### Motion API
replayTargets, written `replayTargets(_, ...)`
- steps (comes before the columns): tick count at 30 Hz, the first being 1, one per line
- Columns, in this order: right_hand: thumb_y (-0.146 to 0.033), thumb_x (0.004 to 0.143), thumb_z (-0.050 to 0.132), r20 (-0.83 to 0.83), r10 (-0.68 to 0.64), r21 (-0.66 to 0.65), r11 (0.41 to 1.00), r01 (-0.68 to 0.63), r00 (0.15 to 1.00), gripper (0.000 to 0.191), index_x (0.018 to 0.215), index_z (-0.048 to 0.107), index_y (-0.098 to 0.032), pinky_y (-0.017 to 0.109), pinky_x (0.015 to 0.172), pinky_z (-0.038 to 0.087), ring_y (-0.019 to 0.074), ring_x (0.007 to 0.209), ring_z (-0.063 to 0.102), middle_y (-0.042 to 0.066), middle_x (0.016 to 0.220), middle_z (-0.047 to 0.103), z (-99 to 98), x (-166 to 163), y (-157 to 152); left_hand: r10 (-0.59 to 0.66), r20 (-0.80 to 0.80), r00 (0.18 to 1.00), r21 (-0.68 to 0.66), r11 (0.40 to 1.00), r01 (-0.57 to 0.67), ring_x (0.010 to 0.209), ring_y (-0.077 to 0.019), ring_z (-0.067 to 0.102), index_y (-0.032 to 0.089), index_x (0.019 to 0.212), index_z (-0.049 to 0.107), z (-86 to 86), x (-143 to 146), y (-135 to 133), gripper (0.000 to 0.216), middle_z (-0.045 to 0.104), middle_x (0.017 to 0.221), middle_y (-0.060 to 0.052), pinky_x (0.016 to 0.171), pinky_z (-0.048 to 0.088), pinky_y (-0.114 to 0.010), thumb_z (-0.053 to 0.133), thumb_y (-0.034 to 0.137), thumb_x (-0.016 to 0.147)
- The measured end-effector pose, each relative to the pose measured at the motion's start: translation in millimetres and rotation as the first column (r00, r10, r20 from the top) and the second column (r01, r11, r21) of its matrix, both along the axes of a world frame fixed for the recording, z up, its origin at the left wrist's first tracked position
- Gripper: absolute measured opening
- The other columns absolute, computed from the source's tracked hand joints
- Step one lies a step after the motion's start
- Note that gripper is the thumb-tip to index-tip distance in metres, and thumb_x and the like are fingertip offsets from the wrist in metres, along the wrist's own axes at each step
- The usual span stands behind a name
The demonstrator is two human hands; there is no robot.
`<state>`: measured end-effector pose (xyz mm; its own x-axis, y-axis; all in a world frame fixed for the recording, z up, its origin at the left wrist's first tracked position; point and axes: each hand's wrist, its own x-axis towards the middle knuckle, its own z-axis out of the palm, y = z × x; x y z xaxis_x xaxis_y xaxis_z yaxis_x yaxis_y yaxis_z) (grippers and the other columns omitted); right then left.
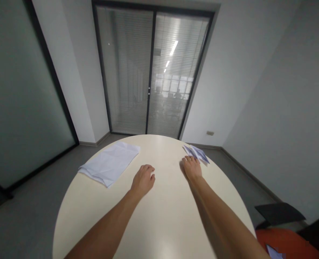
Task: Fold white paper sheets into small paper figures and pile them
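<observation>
My left hand [143, 180] hovers over or rests on the middle of the table, fingers loosely curved and thumb apart, with nothing in it. Farther right, my right hand [192, 167] reaches to the far right side with its fingers stretched out. A small folded paper shape [201, 154] with pointed flaps lies just beyond those fingers; my hand hides part of it, and I cannot tell whether they touch. Left of my left hand lies a stack of creased white paper sheets [112, 162], its near corner slightly lifted.
Both hands are over a round cream table [159, 208]. A red chair [286, 239] with a black armrest [280, 213] stands at lower right, a phone-like object [274, 252] on its seat. Glass panels with blinds [127, 72] stand beyond the table.
</observation>
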<state>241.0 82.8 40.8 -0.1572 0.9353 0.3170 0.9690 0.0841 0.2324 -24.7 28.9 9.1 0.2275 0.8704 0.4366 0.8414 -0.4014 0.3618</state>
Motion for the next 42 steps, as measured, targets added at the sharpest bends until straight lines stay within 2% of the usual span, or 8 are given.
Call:
replayTargets(3,-0.022,0.098,0.043,-0.127,-0.056,-0.081,0.996,0.046,0.99,0.032,0.121,0.064,-0.016,0.036,0.087,0.043,0.0272,0.109,0.061,0.014,0.112,0.071,5.6,-19,-15,0.138,-0.061,0.988,0.057,0.989,-0.135,0.125,-0.0248,0.051,0.018,0.116,0.068,4.7,-5,-5,0.029,0.062,0.129,-0.01,0.11,0.039,-0.038,0.052,0.018,0.09)
replayTargets(6,-0.027,0.097,0.044,-0.235,-0.144,-0.163,0.981,0.107,0.961,0.035,0.127,0.06,-0.018,0.033,0.08,0.045,0.0261,0.102,0.066,0.013,0.111,0.072,10.8,-37,-30,0.333,-0.158,0.93,0.096,0.942,-0.321,0.141,-0.0351,0.036,0.015,0.122,0.067,7.8,-15,-10,0.036,0.048,0.149,-0.016,0.115,0.03,-0.048,0.054,0.026,0.09)
replayTargets(10,-0.031,0.096,0.045,-0.283,-0.23,-0.294,0.945,0.144,0.931,0.034,0.121,0.063,-0.018,0.035,0.077,0.047,0.0275,0.096,0.069,0.015,0.107,0.072,12.2,-54,-49,0.471,-0.26,0.843,0.02,0.876,-0.482,0.146,-0.0422,0.027,0.008,0.133,0.06,7.9,-29,-12,0.053,0.035,0.158,-0.022,0.116,0.025,-0.052,0.056,0.037,0.088)
replayTargets(15,-0.03,0.095,0.046,-0.4,-0.152,-0.169,0.981,0.09,0.904,0.033,0.116,0.068,-0.018,0.034,0.085,0.046,0.0272,0.109,0.063,0.014,0.114,0.071,-4.1,-46,-67,0.496,-0.339,0.799,-0.139,0.814,-0.565,0.145,-0.0431,0.029,0.003,0.142,0.051,5.7,-34,-9,0.065,0.031,0.159,-0.024,0.113,0.031,-0.052,0.044,0.047,0.094)
replayTargets(19,-0.032,0.095,0.048,-0.497,-0.074,-0.138,0.99,0.005,0.865,0.034,0.12,0.068,-0.019,0.031,0.093,0.044,0.0243,0.113,0.062,0.011,0.119,0.071,-19.3,-28,-67,0.473,-0.369,0.8,-0.173,0.81,-0.56,0.143,-0.0421,0.034,0.001,0.143,0.048,3.3,-33,-7,0.067,0.034,0.158,-0.025,0.11,0.035,-0.051,0.04,0.047,0.096)
replayTargets(27,-0.031,0.092,0.051,-0.525,-0.037,-0.114,0.993,-0.027,0.85,0.033,0.116,0.07,-0.019,0.031,0.095,0.043,0.0236,0.112,0.063,0.011,0.118,0.071,-24.9,-22,-60,0.471,-0.349,0.81,-0.04,0.856,-0.515,0.125,-0.0336,0.053,0.002,0.13,0.059,13.8,-32,-9,0.05,0.057,0.138,-0.023,0.096,0.046,-0.04,0.041,0.032,0.094)
replayTargets(36,-0.031,0.092,0.052,-0.526,-0.053,-0.138,0.99,-0.023,0.849,0.034,0.118,0.07,-0.02,0.029,0.095,0.043,0.023,0.113,0.063,0.01,0.12,0.071,-23.4,-22,-61,0.49,-0.265,0.831,0.117,0.871,-0.476,0.147,-0.0367,0.028,0.003,0.151,0.037,20.3,-19,-13,0.065,0.033,0.16,-0.02,0.117,0.026,-0.051,0.045,0.026,0.091)
replayTargets(42,-0.036,0.095,0.051,-0.522,-0.1,-0.179,0.984,0.006,0.847,0.036,0.123,0.067,-0.019,0.03,0.095,0.043,0.0243,0.115,0.062,0.012,0.121,0.07,-19.9,-24,-63,0.258,-0.233,0.938,0.084,0.966,-0.244,0.151,-0.0343,0.021,0.004,0.154,0.03,33.5,2,-27,0.064,0.027,0.163,-0.018,0.121,0.019,-0.048,0.042,0.021,0.093)
